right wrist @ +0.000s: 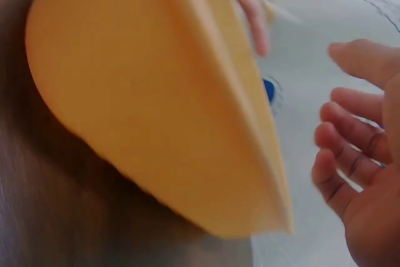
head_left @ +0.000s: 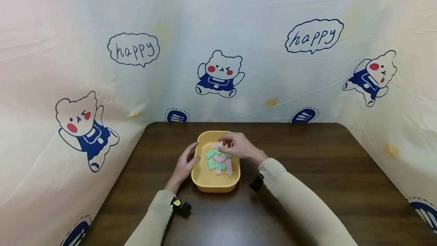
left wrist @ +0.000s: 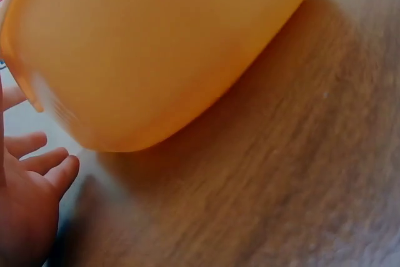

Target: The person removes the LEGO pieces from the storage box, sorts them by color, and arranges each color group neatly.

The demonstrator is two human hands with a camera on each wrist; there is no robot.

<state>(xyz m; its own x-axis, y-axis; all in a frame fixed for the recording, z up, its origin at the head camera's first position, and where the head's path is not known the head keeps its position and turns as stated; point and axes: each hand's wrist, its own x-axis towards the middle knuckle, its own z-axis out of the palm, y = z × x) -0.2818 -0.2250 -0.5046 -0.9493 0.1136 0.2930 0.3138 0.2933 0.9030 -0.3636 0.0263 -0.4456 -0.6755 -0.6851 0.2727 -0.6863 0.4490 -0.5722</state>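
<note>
A yellow plastic bin (head_left: 215, 186) stands on the table and holds several pink and mint-green toy building bricks (head_left: 220, 158) in a loose pile. At its left side is my left hand (head_left: 186, 163), with the thumb and a finger right at the rim. Below that rim, in the left wrist view, the other fingers (left wrist: 53, 167) spread loosely beside the outer wall. My right hand (head_left: 239, 146) hangs over the bin's right rim, above the bricks. Its fingers bend loosely, and in the right wrist view a gap shows between thumb and fingers (right wrist: 350, 136) with nothing in it.
The dark brown wooden table (head_left: 307, 170) extends on both sides of the bin. Behind and beside it hangs a pale cloth (head_left: 259, 86) printed with bears and the word happy. Small black cameras sit at both wrists.
</note>
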